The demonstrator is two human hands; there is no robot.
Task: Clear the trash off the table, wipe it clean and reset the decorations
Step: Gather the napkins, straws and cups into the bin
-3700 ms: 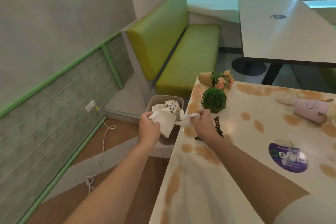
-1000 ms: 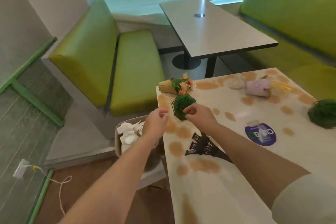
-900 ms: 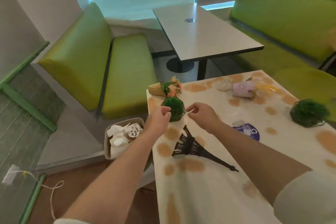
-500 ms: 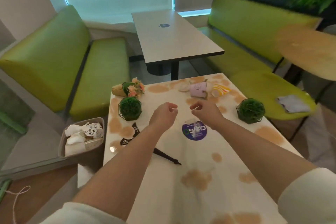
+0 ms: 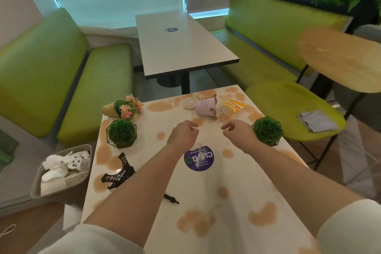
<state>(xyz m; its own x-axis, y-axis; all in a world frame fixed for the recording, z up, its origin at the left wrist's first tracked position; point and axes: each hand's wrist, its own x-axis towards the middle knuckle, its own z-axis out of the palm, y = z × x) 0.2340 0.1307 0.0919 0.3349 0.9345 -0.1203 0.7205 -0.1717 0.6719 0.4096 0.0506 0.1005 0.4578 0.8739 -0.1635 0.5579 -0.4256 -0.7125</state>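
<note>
both hands hang over the stained table (image 5: 237, 198), and we see our left hand (image 5: 183, 135) and right hand (image 5: 239, 133) loosely curled, holding nothing. beyond them a pink cup (image 5: 205, 106) and a striped cup (image 5: 234, 106) lie on their sides near the far edge. 2 green balls in wire frames (image 5: 122, 133) (image 5: 267, 131) stand at either side, a flower bunch (image 5: 125, 108) lies at the far left corner, and a black tower (image 5: 121, 170) lies toppled. a bin (image 5: 61, 192) with crumpled paper sits left of the table.

I see a stained tabletop (image 5: 237, 198) carrying two moss balls (image 5: 122, 133) (image 5: 267, 131), a bouquet (image 5: 125, 107), a toppled tower (image 5: 120, 171), a tipped pink pot (image 5: 205, 106), a striped cup (image 5: 233, 106), a sticker (image 5: 199, 158), and perhaps a crumpled wrapper (image 5: 188, 103).
</note>
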